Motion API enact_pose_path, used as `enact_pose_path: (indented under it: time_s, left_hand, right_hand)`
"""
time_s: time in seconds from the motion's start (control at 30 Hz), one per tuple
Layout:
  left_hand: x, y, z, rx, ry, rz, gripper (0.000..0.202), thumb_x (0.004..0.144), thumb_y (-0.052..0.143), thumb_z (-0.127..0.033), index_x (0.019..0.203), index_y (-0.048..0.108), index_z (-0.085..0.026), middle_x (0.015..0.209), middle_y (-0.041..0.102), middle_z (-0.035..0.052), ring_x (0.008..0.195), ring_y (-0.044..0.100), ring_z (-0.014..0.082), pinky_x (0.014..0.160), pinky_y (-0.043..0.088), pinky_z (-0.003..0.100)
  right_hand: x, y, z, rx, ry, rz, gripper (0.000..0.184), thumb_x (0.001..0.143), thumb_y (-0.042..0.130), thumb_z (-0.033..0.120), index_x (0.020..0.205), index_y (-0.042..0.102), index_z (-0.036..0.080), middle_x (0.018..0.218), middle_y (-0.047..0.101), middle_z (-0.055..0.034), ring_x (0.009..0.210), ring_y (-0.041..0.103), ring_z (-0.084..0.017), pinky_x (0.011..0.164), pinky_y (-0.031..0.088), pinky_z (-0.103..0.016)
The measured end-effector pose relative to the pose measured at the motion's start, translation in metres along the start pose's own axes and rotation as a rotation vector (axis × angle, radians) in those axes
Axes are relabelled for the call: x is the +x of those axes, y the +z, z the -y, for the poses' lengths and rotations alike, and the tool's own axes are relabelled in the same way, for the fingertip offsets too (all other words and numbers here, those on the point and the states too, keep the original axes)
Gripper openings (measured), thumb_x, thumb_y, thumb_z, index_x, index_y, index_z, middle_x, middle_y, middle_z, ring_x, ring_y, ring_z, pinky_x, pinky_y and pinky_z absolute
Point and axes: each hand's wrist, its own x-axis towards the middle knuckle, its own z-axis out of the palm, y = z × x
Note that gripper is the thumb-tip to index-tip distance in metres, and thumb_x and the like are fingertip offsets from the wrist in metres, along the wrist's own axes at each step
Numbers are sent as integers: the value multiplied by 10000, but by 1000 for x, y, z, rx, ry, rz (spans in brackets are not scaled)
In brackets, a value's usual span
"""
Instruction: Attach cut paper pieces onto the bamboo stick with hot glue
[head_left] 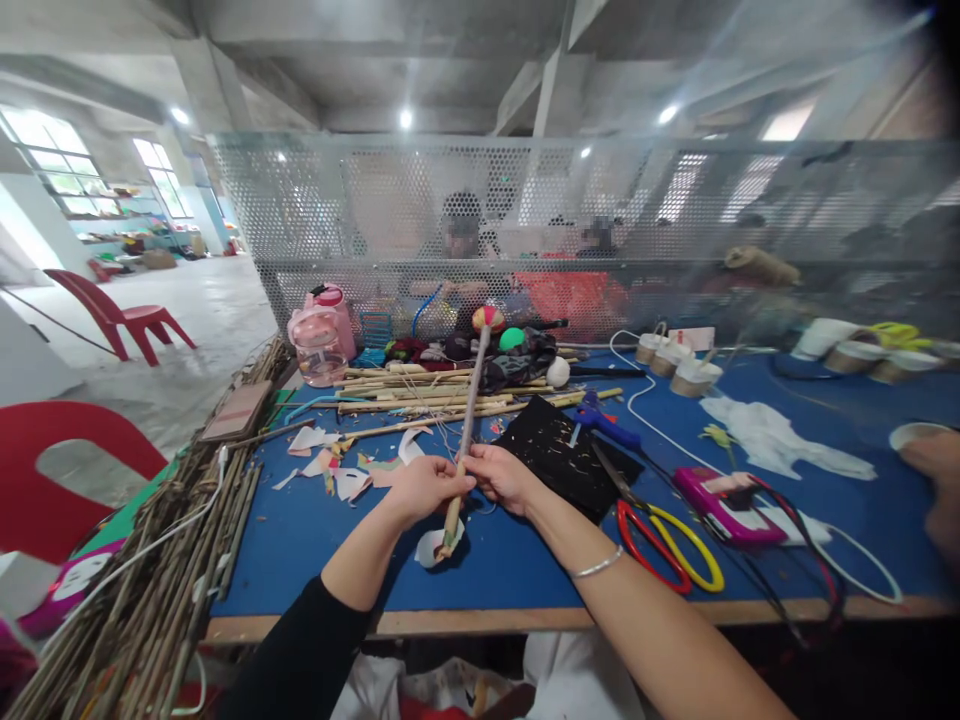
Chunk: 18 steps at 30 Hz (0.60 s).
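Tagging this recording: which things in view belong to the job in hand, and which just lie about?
Job in hand:
stick, in the left hand and right hand
scissors and blue glue gun, probably

Apparently just lying about:
clear bottle
far red chair
white cloth

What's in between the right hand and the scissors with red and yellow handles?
In the head view, a black sheet with little pale bits scattered on it lies between the right hand and the scissors.
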Motion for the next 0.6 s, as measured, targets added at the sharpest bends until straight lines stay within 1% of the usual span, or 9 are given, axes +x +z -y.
enact_pose_path:
  time_s: [0.1, 0.17, 0.23, 0.27, 0.33, 0.43, 0.47, 0.53, 0.6]
  left_hand:
    - [-3, 1, -3, -75, -37, 75, 409, 561, 740, -480, 676, 562, -130, 622, 634, 32, 531, 579, 118, 499, 440, 222]
    - [-5, 1, -6, -136, -65, 136, 405, 586, 726, -472, 744, 590, -125, 709, 662, 62, 606, 615, 136, 528, 453, 224]
    - [-5, 1, -7, -184, -92, 187, 397, 608, 715, -455, 790, 602, -121, 752, 671, 81, 660, 632, 148, 538, 452, 219]
    - [-5, 1, -6, -185, -97, 192, 391, 618, 708, -454, 795, 602, -122, 748, 671, 83, 661, 633, 151, 531, 446, 218]
    - [-3, 2, -4, -140, -79, 141, 372, 627, 702, -455, 764, 586, -129, 681, 655, 56, 588, 609, 134, 488, 412, 205]
    - [0, 3, 0, -1, 17, -80, 362, 576, 751, -425, 659, 539, -144, 493, 545, -36, 410, 460, 66, 406, 299, 178]
    - [1, 3, 0, 12, 36, -122, 367, 557, 765, -415, 636, 527, -147, 463, 515, -52, 390, 426, 56, 399, 280, 177]
    - [0, 4, -2, -34, 31, -105, 377, 556, 763, -431, 632, 531, -144, 485, 537, -38, 408, 448, 62, 415, 307, 183]
    - [-2, 5, -6, -132, -4, -9, 385, 594, 733, -467, 677, 562, -132, 588, 611, 14, 481, 523, 84, 467, 371, 194]
  right_hand:
    - [-1, -6, 4, 44, 49, 80, 348, 686, 677, 424, 848, 523, 158, 390, 283, 137, 322, 126, -17, 323, 47, -165]
    - [-1, -10, 6, 79, 69, 142, 354, 688, 684, 395, 897, 534, 152, 424, 355, 122, 328, 134, -8, 332, 40, -161]
    - [-1, -12, 7, 80, 69, 156, 339, 676, 695, 378, 858, 533, 143, 477, 450, 88, 331, 160, 2, 334, 37, -162]
    - [-1, -12, 6, 73, 64, 148, 330, 670, 699, 378, 824, 526, 141, 488, 465, 79, 332, 169, 3, 333, 38, -162]
    - [1, -9, 4, 48, 40, 113, 327, 664, 700, 387, 770, 508, 144, 451, 417, 95, 329, 166, -1, 327, 48, -164]
    - [2, -4, 2, 8, 10, 49, 325, 668, 694, 399, 752, 501, 151, 399, 304, 126, 326, 148, -12, 316, 67, -166]
    - [2, -4, 2, 5, 11, 44, 323, 673, 688, 403, 750, 499, 154, 395, 287, 130, 326, 143, -14, 316, 68, -165]
    - [1, -5, 4, 33, 27, 84, 313, 691, 675, 404, 776, 503, 157, 399, 266, 134, 332, 125, -14, 321, 58, -159]
    - [-1, -7, 7, 83, 44, 153, 303, 714, 661, 391, 843, 516, 159, 404, 250, 140, 338, 102, -15, 328, 50, -153]
